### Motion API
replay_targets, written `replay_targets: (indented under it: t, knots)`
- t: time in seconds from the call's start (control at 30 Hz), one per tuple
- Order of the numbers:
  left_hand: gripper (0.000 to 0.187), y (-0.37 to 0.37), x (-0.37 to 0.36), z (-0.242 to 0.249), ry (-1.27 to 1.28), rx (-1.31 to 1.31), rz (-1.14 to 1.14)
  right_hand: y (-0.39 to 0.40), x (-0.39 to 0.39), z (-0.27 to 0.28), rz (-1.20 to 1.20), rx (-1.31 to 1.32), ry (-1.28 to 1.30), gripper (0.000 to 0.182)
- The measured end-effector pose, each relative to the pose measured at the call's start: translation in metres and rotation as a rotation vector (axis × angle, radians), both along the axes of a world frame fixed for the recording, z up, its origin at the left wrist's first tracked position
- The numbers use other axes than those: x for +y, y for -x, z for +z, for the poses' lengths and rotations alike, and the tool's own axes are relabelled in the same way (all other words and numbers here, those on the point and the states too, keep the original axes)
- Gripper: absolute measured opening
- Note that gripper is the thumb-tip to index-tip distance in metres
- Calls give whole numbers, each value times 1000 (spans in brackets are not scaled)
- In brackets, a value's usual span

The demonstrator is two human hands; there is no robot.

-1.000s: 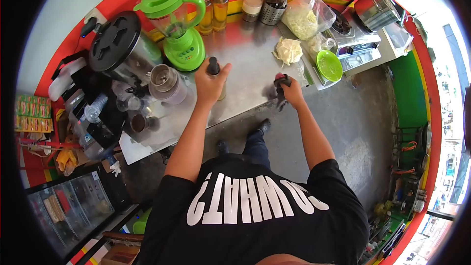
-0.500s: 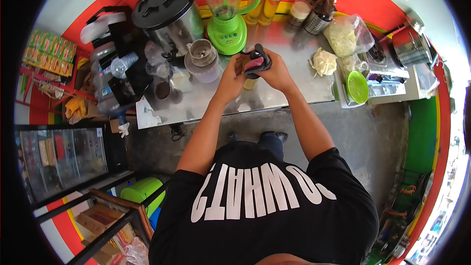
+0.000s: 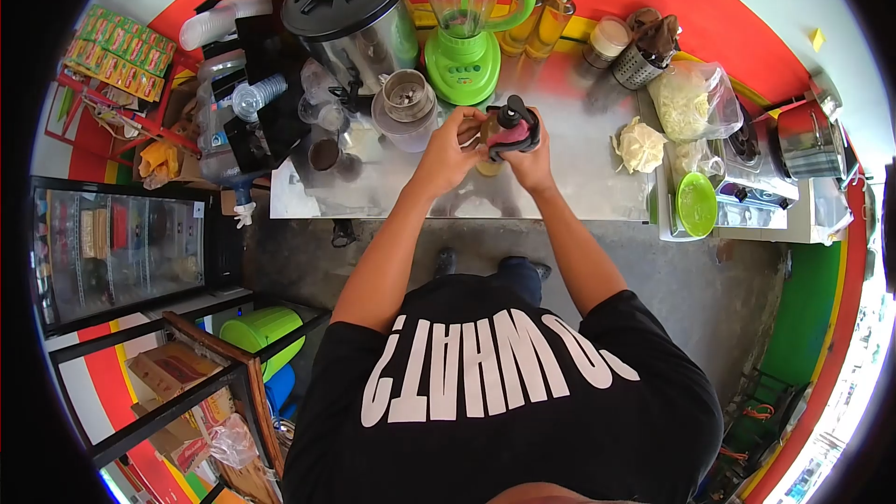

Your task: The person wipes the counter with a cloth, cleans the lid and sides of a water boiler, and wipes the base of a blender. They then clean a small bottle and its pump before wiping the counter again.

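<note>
Over the front middle of the steel table (image 3: 373, 196), my right hand (image 3: 530, 161) is closed round a black-and-pink handheld item (image 3: 513, 131) with a black top. What kind of item it is, I cannot make out. Close against its left side is my left hand (image 3: 450, 157), fingers curled and pinched; what they grip is partly hidden. Below and between the hands shows a small pale yellowish container (image 3: 488, 167), mostly covered. Just behind stands a green blender (image 3: 464, 61), and a metal strainer cup (image 3: 408, 95) sits on a whitish tub (image 3: 404, 131) to the left.
At the back left is a large lidded steel pot (image 3: 347, 0). Two pump bottles (image 3: 553, 23) stand behind the blender. To the right lie a crumpled cream-coloured bundle (image 3: 640, 146), a bag of pale shreds (image 3: 693, 98), a green bowl (image 3: 695, 203) and a stove (image 3: 747, 145).
The camera view has turned, so the table and its things sit further right and lower. My right hand has tilted the black-and-pink item; my left fingers have spread slightly from it.
</note>
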State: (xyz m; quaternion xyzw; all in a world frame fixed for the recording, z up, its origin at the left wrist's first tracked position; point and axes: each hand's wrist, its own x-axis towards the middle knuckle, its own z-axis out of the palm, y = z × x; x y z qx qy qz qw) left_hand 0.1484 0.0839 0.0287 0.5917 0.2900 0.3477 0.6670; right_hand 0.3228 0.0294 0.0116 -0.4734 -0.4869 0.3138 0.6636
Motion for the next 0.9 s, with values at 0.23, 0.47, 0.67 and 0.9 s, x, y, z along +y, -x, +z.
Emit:
replay_targets:
  t: [0.23,0.47,0.67,0.9]
  knots:
    - [60,-2,4,14,-73,143,51,-31,12,67,409,-144,369,52]
    - [57,-6,2,8,-191,233,124,13,7,42,-31,-263,150,33]
    - [55,-7,2,22,-183,304,96,11,18,8,-166,-207,-100,27]
    - [51,5,4,36,-32,135,-65,5,11,-16,-72,-23,-32,61]
